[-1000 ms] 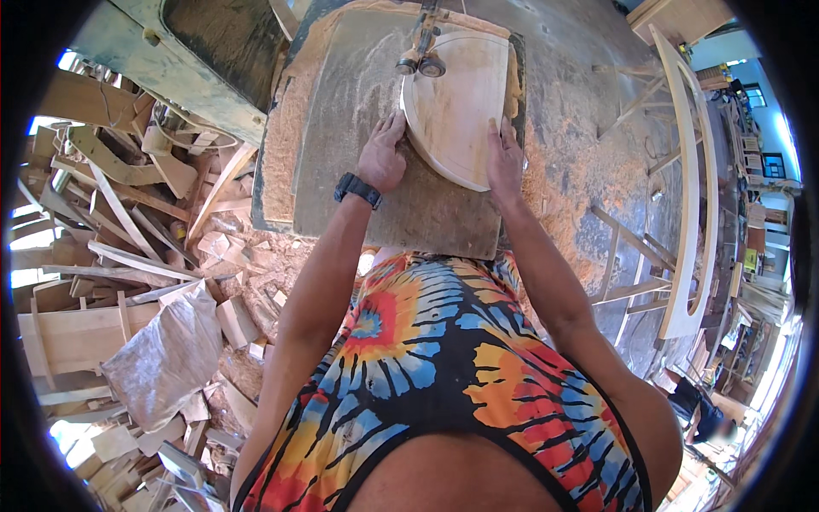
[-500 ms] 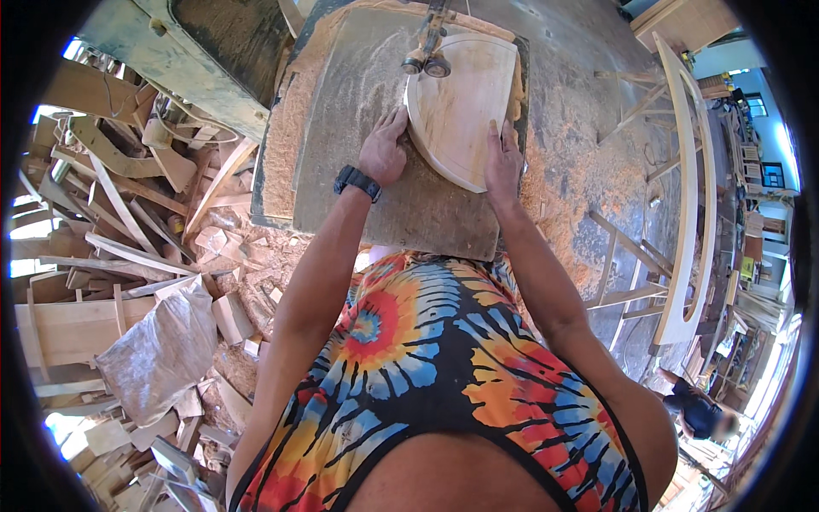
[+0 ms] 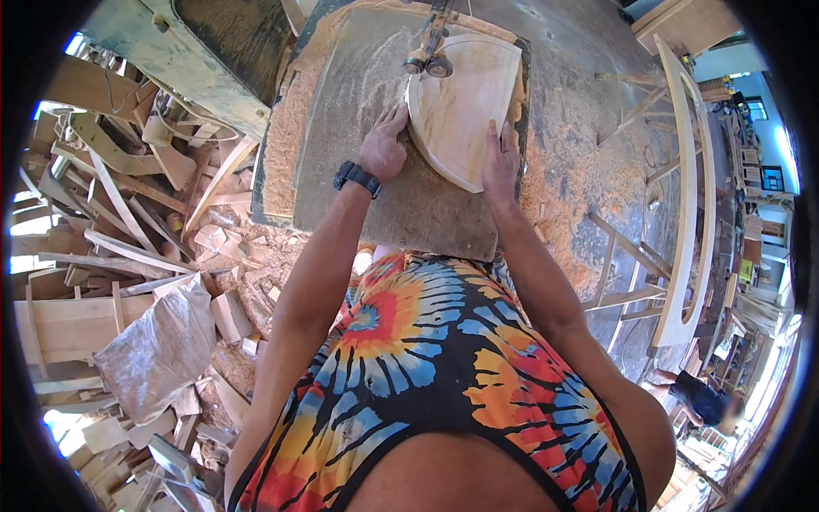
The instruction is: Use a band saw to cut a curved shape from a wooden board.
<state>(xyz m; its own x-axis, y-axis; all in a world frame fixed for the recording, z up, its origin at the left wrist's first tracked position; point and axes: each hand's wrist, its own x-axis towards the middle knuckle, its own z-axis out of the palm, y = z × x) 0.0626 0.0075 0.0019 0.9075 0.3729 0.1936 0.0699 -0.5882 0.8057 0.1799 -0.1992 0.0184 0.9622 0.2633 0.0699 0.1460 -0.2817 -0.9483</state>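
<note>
A pale wooden board (image 3: 469, 107) with one curved edge and a pencilled line near its rim lies flat on a dusty bandsaw table (image 3: 418, 213). The saw's blade guide (image 3: 429, 65) with two round rollers hangs over the board's far left edge. My left hand (image 3: 384, 145), above a black wristwatch (image 3: 357, 179), rests on the table with fingers stretched toward the curved edge, touching or nearly touching it. My right hand (image 3: 501, 162) grips the board's near right edge, thumb side on top. The blade itself is hard to make out.
Sawdust (image 3: 286, 154) coats the table's left margin. Wood offcuts (image 3: 111, 196) and a crumpled plastic sack (image 3: 162, 333) are heaped at left. The saw's body (image 3: 183, 60) stands far left. At right are a long wooden frame (image 3: 687, 196) on trestles and another person (image 3: 701, 401).
The board has turned very slightly, its far right corner shifting right. Both hands keep nearly the same places. The other person at right has moved a little.
</note>
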